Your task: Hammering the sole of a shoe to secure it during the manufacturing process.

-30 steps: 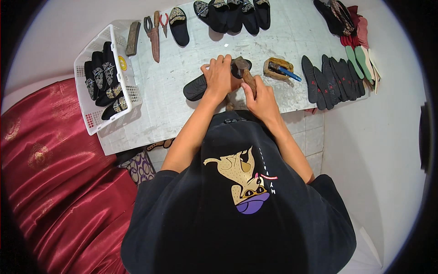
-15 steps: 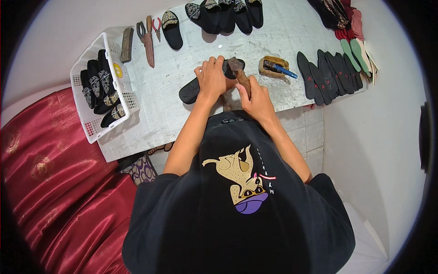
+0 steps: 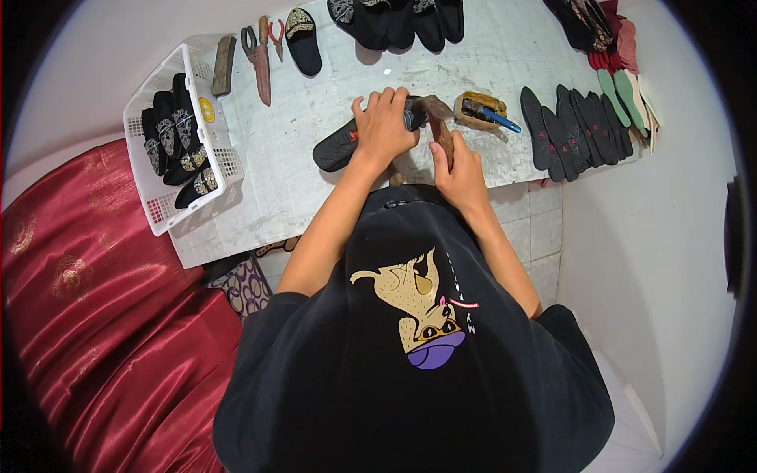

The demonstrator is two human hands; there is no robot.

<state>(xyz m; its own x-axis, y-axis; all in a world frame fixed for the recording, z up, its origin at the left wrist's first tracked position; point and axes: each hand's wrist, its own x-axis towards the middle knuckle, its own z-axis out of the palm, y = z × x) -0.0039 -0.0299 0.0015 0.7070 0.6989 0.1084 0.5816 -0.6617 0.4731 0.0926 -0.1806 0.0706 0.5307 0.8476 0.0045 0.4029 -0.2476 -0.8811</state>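
A black slipper (image 3: pixel 334 150) lies across the near part of the worktable, its sole with a small red mark facing up. My left hand (image 3: pixel 385 130) is closed over its middle and covers much of it. In my right hand (image 3: pixel 460 172) is a hammer (image 3: pixel 444 143), gripped by its wooden handle. The hammer's metal head is at the slipper's right end, partly in front of it; whether they touch I cannot tell. Just right of the head stands a small wooden box (image 3: pixel 471 120) with a blue-handled tool (image 3: pixel 499 120) in it.
A white basket (image 3: pixel 186 79) of decorated black slippers stands left on the table (image 3: pixel 260 158). Scissors (image 3: pixel 250 39), a sheathed knife (image 3: pixel 260 75), red pliers (image 3: pixel 277 38) and more slippers (image 3: pixel 304 47) lie at the back. Several black soles (image 3: pixel 542 130) are on the right.
The hammer head has moved right, from over the slipper toward its right end. The slipper's sole now shows its red mark beside my left hand. The whole view has shifted slightly.
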